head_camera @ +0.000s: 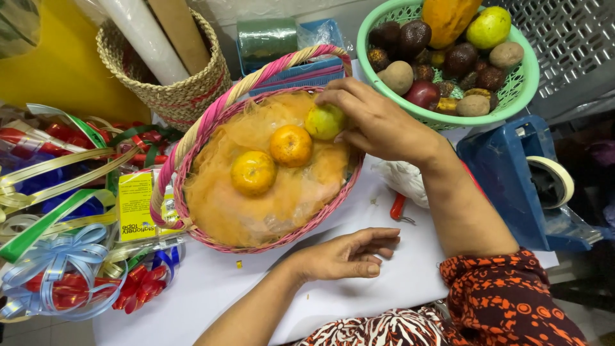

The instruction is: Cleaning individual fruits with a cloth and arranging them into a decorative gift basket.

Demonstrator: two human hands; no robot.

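Note:
A pink woven basket [192,221] with a striped handle stands on the white table, lined with orange mesh. Two oranges [291,145] [254,172] lie in it. My right hand [375,122] reaches over the basket's far right rim and grips a yellow-green fruit [325,122] resting on the mesh beside the oranges. My left hand [349,253] lies on the white tabletop just in front of the basket, fingers loosely curled, holding nothing.
A green plastic basket [522,90] with several mixed fruits sits at the back right. A blue tape dispenser [512,179] stands right. Ribbons and bows [64,256] pile at left. A straw basket [186,90] with rolls is behind. Red-handled scissors [398,206] lie near my right forearm.

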